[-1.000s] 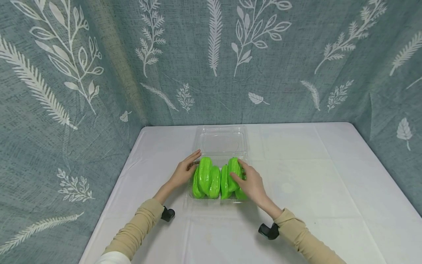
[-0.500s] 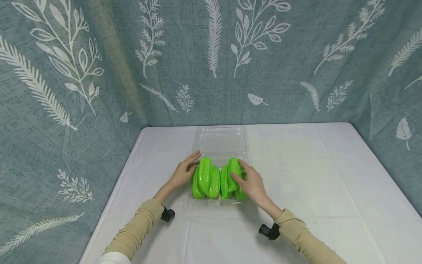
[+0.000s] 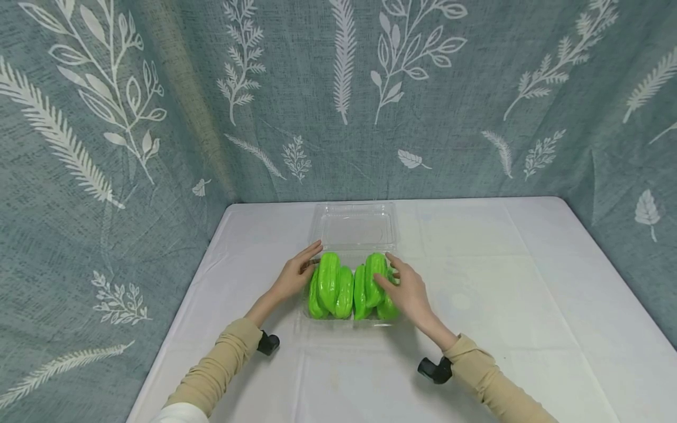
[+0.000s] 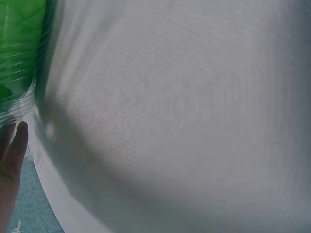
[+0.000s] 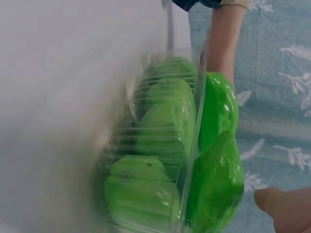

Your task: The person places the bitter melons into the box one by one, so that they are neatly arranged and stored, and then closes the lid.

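Several glossy green, ribbed, elongated fruits or vegetables (image 3: 329, 282) lie in a clear plastic clamshell box (image 3: 388, 323); their exact kind is unclear. Two lie on top of the others and rise above the rim, as the right wrist view shows. My left hand (image 3: 290, 278) rests at the box's left side, with its fingers extended along the wall. At the right side, my right hand (image 3: 411, 292) is spread beside the upper right green piece (image 3: 375, 279). The right wrist view shows its thumb (image 5: 272, 201) apart from the green pieces.
The box's clear lid (image 3: 354, 226) lies folded back towards the far table edge. A white cloth (image 3: 508, 305) covers the table. Behind and at the sides hangs a blue-green curtain (image 3: 317, 117) with white leaf prints. Black cameras (image 3: 435, 371) sit at both wrists.
My right hand has shifted slightly to the right, away from the upper right green piece. The left hand, the box and the green pieces look unmoved.
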Tool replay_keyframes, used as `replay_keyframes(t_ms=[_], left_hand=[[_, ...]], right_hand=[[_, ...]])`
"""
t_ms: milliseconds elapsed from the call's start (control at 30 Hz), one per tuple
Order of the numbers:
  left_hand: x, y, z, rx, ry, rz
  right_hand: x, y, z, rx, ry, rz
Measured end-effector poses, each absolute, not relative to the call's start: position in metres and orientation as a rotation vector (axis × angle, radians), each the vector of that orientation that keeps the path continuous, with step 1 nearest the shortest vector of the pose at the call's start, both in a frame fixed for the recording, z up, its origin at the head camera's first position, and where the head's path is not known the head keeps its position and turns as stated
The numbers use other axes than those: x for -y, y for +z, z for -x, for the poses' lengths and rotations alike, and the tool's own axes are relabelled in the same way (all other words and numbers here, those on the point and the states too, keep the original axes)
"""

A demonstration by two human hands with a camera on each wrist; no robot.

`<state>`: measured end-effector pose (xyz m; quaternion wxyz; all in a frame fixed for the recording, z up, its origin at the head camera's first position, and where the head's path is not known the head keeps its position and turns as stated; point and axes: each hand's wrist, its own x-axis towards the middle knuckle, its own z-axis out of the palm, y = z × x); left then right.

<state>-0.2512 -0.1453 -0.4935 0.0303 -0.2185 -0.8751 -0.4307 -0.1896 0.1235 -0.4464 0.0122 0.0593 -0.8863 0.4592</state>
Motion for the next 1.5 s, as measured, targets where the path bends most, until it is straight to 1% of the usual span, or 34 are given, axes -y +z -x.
replay_keyframes(t_ms=[233, 467, 567, 767, 933, 1067, 1233, 1333, 1367, 1500], left_hand=[[0.146, -0.492, 0.251, 2.713, -1.377, 0.681], [0.149, -0.492, 0.253, 2.688, -1.482, 0.61], [0.149, -0.486, 0.257, 2.663, -1.554, 0.476], [0.15, -0.477, 0.277, 2.699, -1.615, 0.083], [0.15, -0.475, 0.29, 2.777, -1.727, -0.055], [0.147, -0.472, 0.294, 2.812, -1.791, -0.094], [0.143, -0.472, 0.299, 2.801, -1.843, -0.128], [0.145, -0.481, 0.305, 2.757, -1.84, -0.082], [0.152, -0.495, 0.314, 2.686, -1.864, -0.001], [0.155, -0.501, 0.318, 2.564, -1.832, 0.042]], right_hand=[[-0.132, -0.439, 0.198, 2.726, 1.471, -0.157], [-0.149, -0.437, 0.226, 2.757, 1.561, -0.049], [-0.155, -0.439, 0.24, 2.774, 1.648, 0.043], [-0.16, -0.444, 0.266, 2.763, 1.951, 0.241], [-0.161, -0.45, 0.28, 2.751, 2.183, 0.325], [-0.16, -0.455, 0.286, 2.725, 2.293, 0.333], [-0.157, -0.458, 0.288, 2.699, 2.274, 0.357], [-0.157, -0.457, 0.288, 2.677, 2.256, 0.357], [-0.157, -0.457, 0.288, 2.659, 2.262, 0.351], [-0.159, -0.455, 0.287, 2.584, 2.292, 0.277]])
